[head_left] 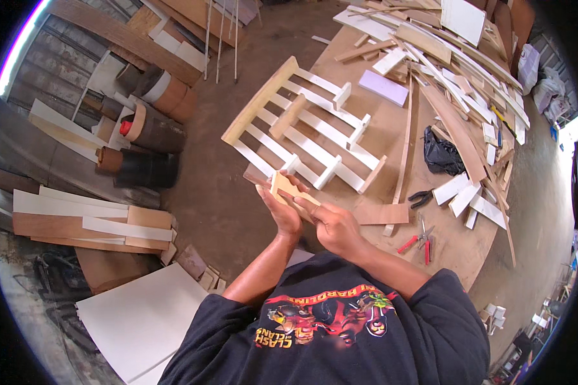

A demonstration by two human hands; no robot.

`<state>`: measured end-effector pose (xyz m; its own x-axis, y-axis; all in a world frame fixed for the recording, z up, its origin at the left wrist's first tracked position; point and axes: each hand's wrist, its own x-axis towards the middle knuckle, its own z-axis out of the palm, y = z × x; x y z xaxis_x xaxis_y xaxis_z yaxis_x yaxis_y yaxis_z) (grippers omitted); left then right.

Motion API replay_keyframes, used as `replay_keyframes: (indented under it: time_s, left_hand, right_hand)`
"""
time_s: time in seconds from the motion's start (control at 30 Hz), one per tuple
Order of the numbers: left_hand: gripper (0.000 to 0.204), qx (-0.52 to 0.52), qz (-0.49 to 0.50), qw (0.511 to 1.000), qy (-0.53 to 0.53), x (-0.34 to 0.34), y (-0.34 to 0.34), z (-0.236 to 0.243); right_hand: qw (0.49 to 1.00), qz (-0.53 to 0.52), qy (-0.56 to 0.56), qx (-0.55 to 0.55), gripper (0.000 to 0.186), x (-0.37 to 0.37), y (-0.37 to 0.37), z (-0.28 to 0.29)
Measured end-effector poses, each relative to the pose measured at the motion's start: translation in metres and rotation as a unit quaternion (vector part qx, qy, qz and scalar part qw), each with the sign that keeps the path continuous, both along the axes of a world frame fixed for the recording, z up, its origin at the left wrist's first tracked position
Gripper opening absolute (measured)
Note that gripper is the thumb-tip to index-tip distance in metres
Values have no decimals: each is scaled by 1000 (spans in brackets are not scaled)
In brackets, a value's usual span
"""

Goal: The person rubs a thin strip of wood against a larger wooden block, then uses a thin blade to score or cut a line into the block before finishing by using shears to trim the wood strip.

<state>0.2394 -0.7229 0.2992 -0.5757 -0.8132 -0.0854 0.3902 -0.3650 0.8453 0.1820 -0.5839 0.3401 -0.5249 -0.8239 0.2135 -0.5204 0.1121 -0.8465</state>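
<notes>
Both hands are together in front of my chest, at the near left edge of the worktable (453,256). My left hand (286,217) is closed around a small pale wooden board (284,184), with its fingertips showing past the far edge. My right hand (337,228) is closed, its fingers pressed against the same board from the right. Whether a thin tool or strip lies under those fingers is too small to make out. Just beyond the hands rests a slatted wooden frame (258,106) with white slats, a pale yellow rail and short upright blocks.
Red-handled pliers (424,240) and a black-handled tool (420,198) lie right of my hands. Further right are a black plastic bag (440,153) and heaped wood offcuts (453,70). A lavender board (383,88) lies beyond the frame. Stacked boards (103,221) and rolls (148,128) stand left.
</notes>
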Motion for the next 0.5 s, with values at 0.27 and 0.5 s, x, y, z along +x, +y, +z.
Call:
replay_keyframes:
  time_s: [0.27,0.5]
  left_hand:
    - [93,-45,-18,998,45,32,-84,59]
    - [111,-171,-182,968,30,91,-124,77]
  right_hand:
    - [1000,-6,8,-5,62,43,-75,44]
    - [990,-105,69,-71,59,114,-140,79]
